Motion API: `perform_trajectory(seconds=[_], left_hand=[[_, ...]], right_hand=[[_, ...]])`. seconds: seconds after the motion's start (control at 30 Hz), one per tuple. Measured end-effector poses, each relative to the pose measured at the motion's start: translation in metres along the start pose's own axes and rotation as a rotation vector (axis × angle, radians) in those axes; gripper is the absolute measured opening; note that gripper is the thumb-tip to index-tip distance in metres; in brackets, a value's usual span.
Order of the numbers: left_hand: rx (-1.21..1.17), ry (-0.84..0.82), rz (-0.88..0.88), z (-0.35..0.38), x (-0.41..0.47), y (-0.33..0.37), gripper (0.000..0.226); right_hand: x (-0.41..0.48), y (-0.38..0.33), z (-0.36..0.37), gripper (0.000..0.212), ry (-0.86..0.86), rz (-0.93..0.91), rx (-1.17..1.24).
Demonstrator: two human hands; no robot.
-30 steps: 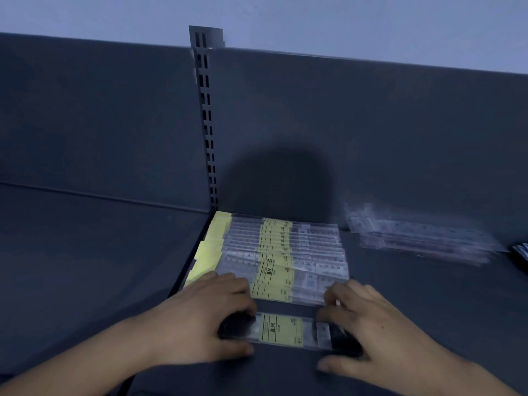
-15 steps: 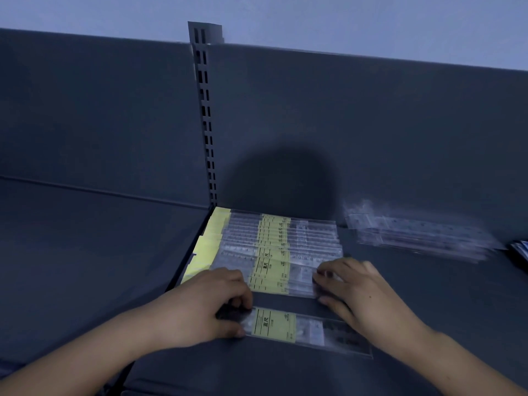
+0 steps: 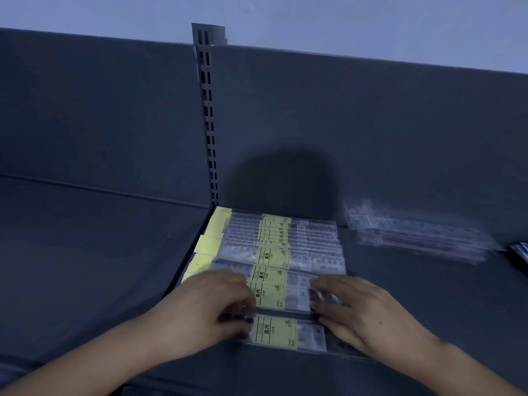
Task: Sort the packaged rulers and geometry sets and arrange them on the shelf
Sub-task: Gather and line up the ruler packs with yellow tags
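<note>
The left hand [image 3: 211, 307] pinches the left end of the nearest ruler packet [image 3: 277, 330]. It lies in front of the packet row [image 3: 274, 252] on the shelf [image 3: 434, 304]. The right hand [image 3: 363, 312] rests with relaxed fingers on the right ends.

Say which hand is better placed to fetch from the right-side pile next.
Right, probably: right hand lies nearer the pile and grips nothing; left hand pinches the front ruler, farther off.
</note>
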State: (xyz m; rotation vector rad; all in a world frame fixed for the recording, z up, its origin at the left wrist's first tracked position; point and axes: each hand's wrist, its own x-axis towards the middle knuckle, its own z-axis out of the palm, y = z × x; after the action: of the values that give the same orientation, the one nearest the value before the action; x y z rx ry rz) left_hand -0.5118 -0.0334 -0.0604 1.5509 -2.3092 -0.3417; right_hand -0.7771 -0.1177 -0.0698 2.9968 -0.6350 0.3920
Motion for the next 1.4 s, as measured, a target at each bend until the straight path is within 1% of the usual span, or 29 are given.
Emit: perform_trajectory(seconds=[0.07,0.1,0.17,0.2,0.23,0.27,0.3,0.4,0.53,0.6,0.67,0.73,0.8,0.87,0.93,1.0,1.03,1.1,1.17,1.23,1.27,1.33,1.4], left_hand=[[0.042,0.082,0.007,-0.001,0.007,-0.009,0.029],[0.073,0.085,-0.018,-0.001,0.011,-0.014,0.042],[0.142,0.033,-0.076,0.0,0.021,-0.024,0.069],[0.173,-0.006,-0.097,-0.001,0.025,-0.028,0.077],[0.189,-0.042,-0.109,-0.001,0.029,-0.031,0.08],[0.186,-0.071,-0.121,-0.002,0.031,-0.032,0.081],[0.17,-0.098,-0.132,-0.003,0.034,-0.033,0.078],[0.137,-0.184,-0.155,-0.008,0.039,-0.031,0.055],[0.083,-0.296,-0.222,-0.014,0.046,-0.025,0.048],[0.068,-0.351,-0.268,-0.015,0.052,-0.022,0.042],[0.083,-0.397,-0.282,-0.017,0.057,-0.021,0.036],[0.077,-0.417,-0.278,-0.017,0.059,-0.02,0.035],[0.019,-0.394,-0.28,-0.017,0.059,-0.021,0.033],[-0.067,-0.337,-0.298,-0.018,0.056,-0.021,0.028],[-0.088,-0.314,-0.295,-0.022,0.054,-0.021,0.025],[-0.069,-0.322,-0.282,-0.026,0.053,-0.02,0.023],[-0.058,-0.326,-0.273,-0.027,0.053,-0.019,0.021],[-0.05,-0.316,-0.257,-0.027,0.051,-0.018,0.021],[-0.035,-0.298,-0.242,-0.025,0.048,-0.016,0.03],[0.017,-0.294,-0.221,-0.022,0.047,-0.016,0.033],[0.055,-0.296,-0.21,-0.021,0.047,-0.015,0.03],[0.116,-0.287,-0.19,-0.02,0.047,-0.016,0.022],[0.12,-0.283,-0.194,-0.02,0.048,-0.016,0.021]], right_hand=[[0.002,-0.003,0.0,0.032,0.002,0.128,0.118],[0.004,-0.003,0.001,0.03,0.027,0.195,0.178],[0.008,0.0,0.002,0.027,0.057,0.317,0.257],[0.01,0.001,0.002,0.034,0.032,0.372,0.273],[0.012,0.002,0.001,0.042,-0.01,0.405,0.281],[0.014,0.003,0.0,0.046,-0.059,0.417,0.278],[0.016,0.004,-0.001,0.045,-0.101,0.417,0.276],[0.025,0.004,-0.008,0.043,-0.228,0.451,0.296],[0.038,0.005,-0.013,0.046,-0.399,0.55,0.37],[0.044,0.005,-0.015,0.043,-0.467,0.586,0.412],[0.048,0.005,-0.017,0.036,-0.513,0.587,0.414],[0.048,0.002,-0.02,0.03,-0.512,0.568,0.393],[0.047,0.0,-0.022,0.034,-0.471,0.572,0.381],[0.046,-0.003,-0.024,0.026,-0.399,0.603,0.383],[0.046,-0.006,-0.025,0.018,-0.359,0.571,0.275],[0.047,-0.01,-0.026,0.018,-0.336,0.501,0.136],[0.047,-0.012,-0.026,0.018,-0.324,0.468,0.105],[0.046,-0.014,-0.026,0.018,-0.342,0.432,0.12],[0.045,-0.013,-0.024,0.022,-0.364,0.415,0.119],[0.043,-0.011,-0.02,0.013,-0.317,0.396,0.107],[0.043,-0.011,-0.019,0.009,-0.287,0.398,0.106],[0.044,-0.011,-0.019,0.019,-0.267,0.433,0.124],[0.046,-0.007,-0.02,0.026,-0.293,0.475,0.186]])
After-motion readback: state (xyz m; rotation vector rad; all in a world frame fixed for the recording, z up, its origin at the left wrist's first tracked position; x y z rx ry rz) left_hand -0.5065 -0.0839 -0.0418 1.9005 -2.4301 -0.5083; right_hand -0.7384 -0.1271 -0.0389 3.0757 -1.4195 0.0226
